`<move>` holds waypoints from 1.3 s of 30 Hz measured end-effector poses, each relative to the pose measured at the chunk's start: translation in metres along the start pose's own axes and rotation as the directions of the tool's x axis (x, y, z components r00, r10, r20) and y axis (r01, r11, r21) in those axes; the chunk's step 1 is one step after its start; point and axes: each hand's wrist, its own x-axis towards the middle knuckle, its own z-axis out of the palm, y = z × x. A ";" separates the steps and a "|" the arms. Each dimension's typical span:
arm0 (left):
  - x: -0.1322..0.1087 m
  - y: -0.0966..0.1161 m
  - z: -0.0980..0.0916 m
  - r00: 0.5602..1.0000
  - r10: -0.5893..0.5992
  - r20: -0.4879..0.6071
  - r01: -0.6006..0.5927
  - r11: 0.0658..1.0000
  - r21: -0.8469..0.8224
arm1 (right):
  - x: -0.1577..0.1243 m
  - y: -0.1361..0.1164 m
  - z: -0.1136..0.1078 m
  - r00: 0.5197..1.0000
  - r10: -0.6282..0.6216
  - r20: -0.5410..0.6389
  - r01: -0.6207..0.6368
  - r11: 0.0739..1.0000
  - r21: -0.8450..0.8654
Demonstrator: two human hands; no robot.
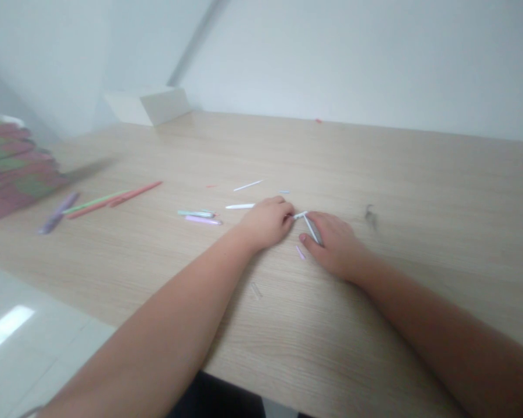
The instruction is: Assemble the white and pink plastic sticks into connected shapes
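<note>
Together, left hand (265,222) and right hand (333,247) clamp slim white pen piece (300,215) directly between them.

A thin white pen part (300,215) is partly hidden by the left hand (265,222) and right hand (333,247). A blurred pink stack (13,168), perhaps paper, is cut off at the left edge.

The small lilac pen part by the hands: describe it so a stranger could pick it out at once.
On the light wood desk, look where the left hand and right hand meet. A short lilac piece lies against the right hand's lower left edge, far smaller than the long lilac tube left of the left hand.
</note>
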 end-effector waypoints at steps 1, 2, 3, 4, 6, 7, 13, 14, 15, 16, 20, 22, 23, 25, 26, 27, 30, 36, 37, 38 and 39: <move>0.000 0.000 0.000 1.000 0.002 0.000 -0.002 1.000 0.000 | 0.000 0.000 0.000 1.000 0.003 -0.001 -0.003 1.000 0.002; 0.000 0.000 0.000 1.000 0.003 -0.001 -0.003 1.000 0.001 | 0.000 -0.001 -0.001 1.000 0.005 -0.001 -0.005 1.000 0.004; 0.000 0.000 0.000 1.000 0.005 0.000 -0.005 1.000 0.002 | 0.000 -0.001 -0.001 1.000 0.004 0.002 -0.004 1.000 0.006; 0.000 0.000 -0.001 1.000 0.006 0.001 -0.006 1.000 0.004 | 0.000 -0.001 -0.001 1.000 0.003 0.004 -0.003 1.000 0.008; 0.000 0.000 -0.001 1.000 0.006 0.006 -0.006 1.000 0.010 | 0.001 -0.001 -0.001 1.000 0.002 0.004 -0.002 1.000 0.010; 0.001 0.001 -0.002 1.000 0.006 0.010 -0.006 1.000 0.017 | 0.001 -0.001 -0.001 1.000 0.004 0.003 -0.004 1.000 0.011; 0.001 0.003 -0.006 0.999 -0.006 0.032 0.003 0.995 0.095 | 0.001 0.000 -0.001 1.000 0.019 -0.007 -0.018 0.998 0.056; 0.001 0.004 -0.007 0.999 -0.011 0.035 0.007 0.994 0.109 | 0.001 0.001 -0.001 1.000 0.023 -0.008 -0.023 0.998 0.065; 0.001 0.005 -0.007 0.999 -0.017 0.038 0.012 0.993 0.121 | 0.002 0.001 -0.002 1.000 0.027 -0.008 -0.027 0.997 0.070; 0.001 0.005 -0.008 0.999 -0.023 0.040 0.018 0.991 0.131 | 0.002 0.002 -0.002 1.000 0.029 -0.008 -0.029 0.997 0.073; 0.000 0.006 -0.008 0.997 -0.056 0.055 0.047 0.986 0.160 | 0.003 0.005 -0.001 1.000 0.018 0.007 -0.018 0.997 0.068; -0.001 0.007 -0.008 0.996 -0.074 0.057 0.064 0.983 0.173 | 0.003 0.006 -0.001 1.000 0.016 0.008 -0.016 0.998 0.055; -0.002 0.007 -0.008 0.995 -0.082 0.056 0.070 0.981 0.179 | 0.003 0.006 0.000 1.000 0.015 0.006 -0.015 0.999 0.048; -0.005 0.008 -0.008 0.995 -0.089 0.054 0.077 0.979 0.190 | 0.003 0.007 0.001 1.000 0.011 0.005 -0.011 0.999 0.052; -0.006 0.009 -0.008 0.994 -0.089 0.055 0.077 0.977 0.197 | 0.003 0.007 0.002 1.000 0.008 -0.004 -0.008 0.998 0.064; -0.008 0.009 -0.007 0.995 -0.088 0.057 0.075 0.976 0.203 | 0.003 0.008 0.003 1.000 0.006 -0.025 -0.004 0.997 0.079; -0.011 0.010 -0.006 0.994 -0.089 0.055 0.075 0.973 0.217 | 0.004 0.009 0.006 0.993 0.001 -0.118 0.010 0.995 0.098; -0.012 0.010 -0.006 0.992 -0.119 0.041 0.108 0.974 0.201 | 0.004 0.007 0.005 0.990 -0.007 -0.143 0.018 0.997 0.074; -0.012 0.010 -0.006 0.992 -0.120 0.038 0.110 0.974 0.200 | 0.004 0.007 0.005 0.990 -0.007 -0.142 0.017 0.997 0.070; -0.012 0.009 -0.006 0.992 -0.120 0.036 0.111 0.974 0.197 | 0.004 0.007 0.004 0.990 -0.005 -0.141 0.014 0.998 0.066; -0.012 0.008 -0.006 0.992 -0.119 0.036 0.110 0.975 0.194 | 0.004 0.007 0.004 0.990 -0.002 -0.142 0.011 0.998 0.062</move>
